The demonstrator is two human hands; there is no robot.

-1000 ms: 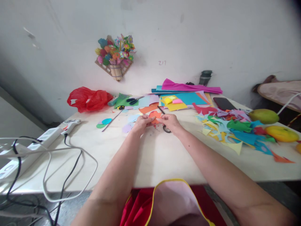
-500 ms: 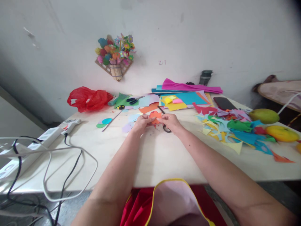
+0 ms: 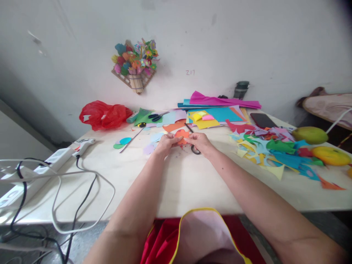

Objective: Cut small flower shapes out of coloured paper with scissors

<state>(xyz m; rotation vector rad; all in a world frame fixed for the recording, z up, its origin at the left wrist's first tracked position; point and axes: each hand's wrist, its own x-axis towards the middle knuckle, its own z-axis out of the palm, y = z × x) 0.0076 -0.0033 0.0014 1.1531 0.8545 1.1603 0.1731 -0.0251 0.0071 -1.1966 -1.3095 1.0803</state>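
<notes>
Between my two hands is an orange paper flower (image 3: 181, 136) with a rounded, scalloped edge, held just above the table. My left hand (image 3: 167, 142) pinches its left side between thumb and fingers. On the other side my right hand (image 3: 200, 140) grips it the same way. A black pen (image 3: 188, 127) lies just beyond the right hand. Under that hand a dark ring (image 3: 195, 150) shows in part; the rest is hidden. Behind the flower lies a sheet of orange paper (image 3: 174, 127), and pale paper circles (image 3: 149, 148) are beside my left hand.
Paper scraps (image 3: 264, 150), mangoes (image 3: 330, 156) and a phone (image 3: 263, 120) lie to the right. At the back are coloured paper sheets (image 3: 231, 114), scissors (image 3: 156, 117) and a red plastic bag (image 3: 103, 115). A power strip (image 3: 59, 157) with loose cables (image 3: 82, 172) occupies the left side.
</notes>
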